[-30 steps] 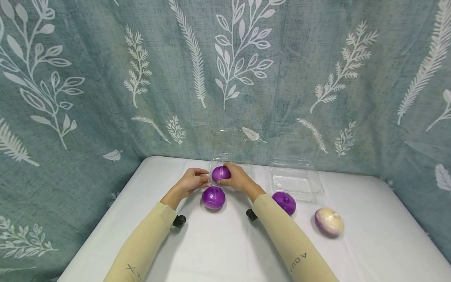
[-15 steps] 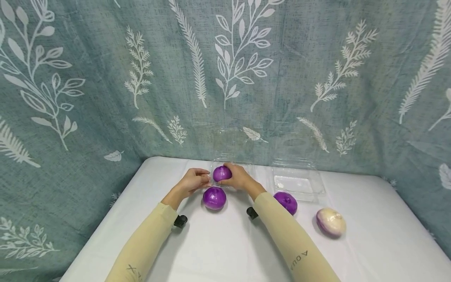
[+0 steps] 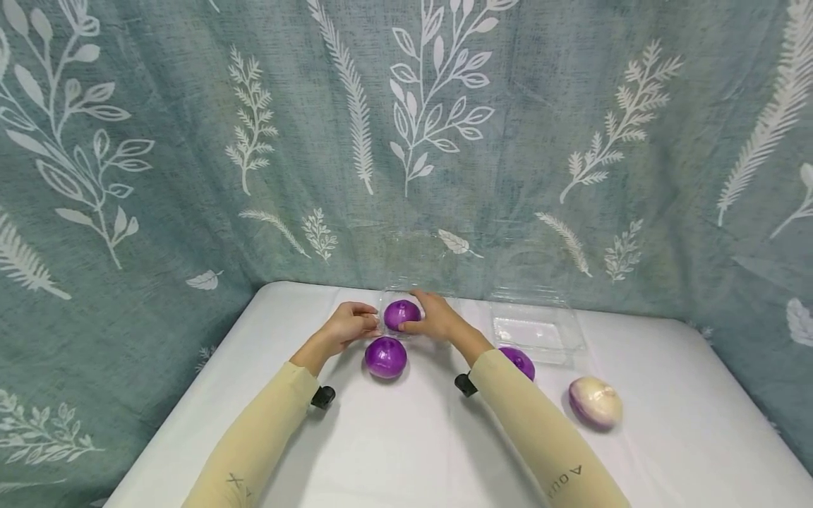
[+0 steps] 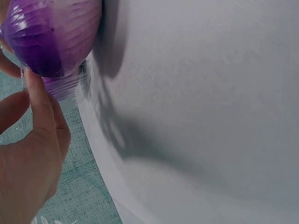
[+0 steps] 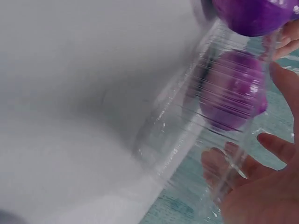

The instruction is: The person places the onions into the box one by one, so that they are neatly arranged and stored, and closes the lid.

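In the head view, a purple onion (image 3: 401,315) sits inside a clear plastic clamshell container (image 5: 187,126) at the table's back edge. Thumb and fingers of my left hand (image 3: 348,326) pinch the container's left rim; the left wrist view has them at its thin edge. My right hand (image 3: 440,321) is at the container's right side, fingers spread and partly behind the clear wall. In the right wrist view, its fingertips stand apart from the onion inside. Just in front of the container lies another purple onion (image 3: 385,357), untouched.
A second clear container (image 3: 527,330) stands open at the back right. Near it, a purple onion (image 3: 517,361) is partly covered by the right sleeve. Farther right lies a white-and-purple turnip-like vegetable (image 3: 595,402). A patterned green curtain (image 3: 406,176) hangs behind the white table (image 3: 394,451).
My right hand has let go of the onion in the container and shifted slightly right, its fingers spreading. The left hand has stayed at the container's left rim.
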Demonstrator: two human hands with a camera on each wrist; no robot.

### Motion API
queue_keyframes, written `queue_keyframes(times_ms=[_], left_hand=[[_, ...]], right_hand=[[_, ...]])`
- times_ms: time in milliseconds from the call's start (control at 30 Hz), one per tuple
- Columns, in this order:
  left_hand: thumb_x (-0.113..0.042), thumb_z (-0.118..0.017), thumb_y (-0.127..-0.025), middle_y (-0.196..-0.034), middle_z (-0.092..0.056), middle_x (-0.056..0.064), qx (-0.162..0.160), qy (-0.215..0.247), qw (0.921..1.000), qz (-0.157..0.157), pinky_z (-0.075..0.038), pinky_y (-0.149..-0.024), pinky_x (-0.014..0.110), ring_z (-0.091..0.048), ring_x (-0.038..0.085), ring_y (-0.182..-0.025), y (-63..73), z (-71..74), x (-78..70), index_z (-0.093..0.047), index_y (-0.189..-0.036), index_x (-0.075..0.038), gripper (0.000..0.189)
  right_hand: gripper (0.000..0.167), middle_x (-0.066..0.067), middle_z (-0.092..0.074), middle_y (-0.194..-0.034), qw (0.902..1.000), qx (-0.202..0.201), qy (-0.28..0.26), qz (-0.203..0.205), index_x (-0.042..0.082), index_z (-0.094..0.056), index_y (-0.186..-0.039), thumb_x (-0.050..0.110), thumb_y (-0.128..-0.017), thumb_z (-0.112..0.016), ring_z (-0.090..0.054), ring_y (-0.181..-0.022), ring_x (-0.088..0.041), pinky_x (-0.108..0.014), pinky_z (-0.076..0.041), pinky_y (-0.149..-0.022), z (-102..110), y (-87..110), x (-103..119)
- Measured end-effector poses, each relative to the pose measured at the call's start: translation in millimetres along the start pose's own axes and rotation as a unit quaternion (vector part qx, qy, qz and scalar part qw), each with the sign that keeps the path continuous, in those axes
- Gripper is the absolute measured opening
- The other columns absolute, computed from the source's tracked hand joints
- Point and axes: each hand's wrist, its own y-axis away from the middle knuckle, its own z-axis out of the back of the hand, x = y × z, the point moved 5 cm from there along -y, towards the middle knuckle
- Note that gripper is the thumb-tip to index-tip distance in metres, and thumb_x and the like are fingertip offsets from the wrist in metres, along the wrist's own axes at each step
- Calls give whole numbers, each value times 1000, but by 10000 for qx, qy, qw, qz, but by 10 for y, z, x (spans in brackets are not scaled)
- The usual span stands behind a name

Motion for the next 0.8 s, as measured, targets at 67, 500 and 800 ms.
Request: queue_keyframes(times_ms=[67, 500, 800], left_hand=[[8, -54, -100, -123, -55, 29, -26, -19, 10000, 16, -60, -98, 36, -67, 30, -101, 5, 14, -1, -48, -139, 16, 40], [8, -54, -100, -124, -52, 31, 39, 90, 10000, 1, -55, -106, 43, -66, 31, -101, -4, 0, 0, -46, -139, 18, 41], [7, -55, -100, -125, -53, 30, 34, 41, 10000, 21, -56, -105, 42, -65, 35, -107, -24, -7, 4, -47, -140, 17, 42]], right_hand=[[82, -27, -48, -150, 10000, -34, 47, 53, -1, -38, -154, 35, -92, -77, -40, -142, -43, -57, -36, -120, 32, 57, 39], [74, -27, -46, -149, 9992, -178, 12, 372, 2, -41, -154, 31, -95, -74, -47, -136, -43, -59, -43, -115, 187, 468, 169], [72, -23, -51, -147, 9984, -105, -55, 545, 1, -43, -152, 31, -95, -75, -50, -134, -40, -58, -44, -114, 253, 684, 221]])
